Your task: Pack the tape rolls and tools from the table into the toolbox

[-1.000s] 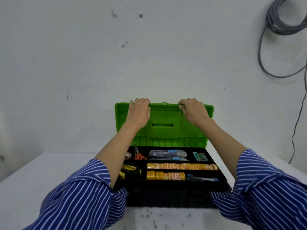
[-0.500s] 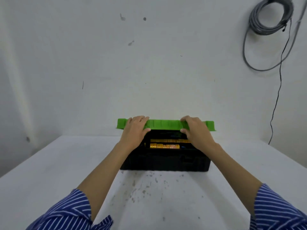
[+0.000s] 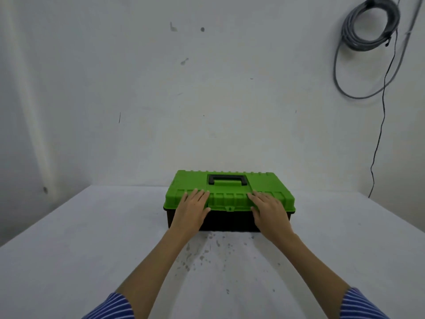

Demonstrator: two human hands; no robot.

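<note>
Green plastic forms the lid (image 3: 230, 189) of the toolbox (image 3: 228, 201), which sits closed on the white desk (image 3: 92, 249), near the far edge by the wall (image 3: 207, 100). Its black base (image 3: 230, 221) shows below the lid's front lip, and a black handle (image 3: 227, 179) lies flat in a recess on top.

Both hands rest on the front part of the lid. The left hand (image 3: 192, 211) lies palm down left of the centre latch (image 3: 229, 208), its fingers (image 3: 197, 195) stretched flat across the ribbed front strip, the thumb at the lid's front edge. The right hand (image 3: 269, 211) mirrors it on the other side of the latch, fingers (image 3: 258, 196) straight and spread, pointing toward the handle. Neither hand curls round anything; the fingers press flat on the lid, released rather than grasping.

Dark specks (image 3: 207, 252) mark the desk just in front of the box. Blue-striped sleeves (image 3: 110, 307) show at the bottom corners. A coiled grey cable (image 3: 370, 24) hangs on the wall at upper right.
</note>
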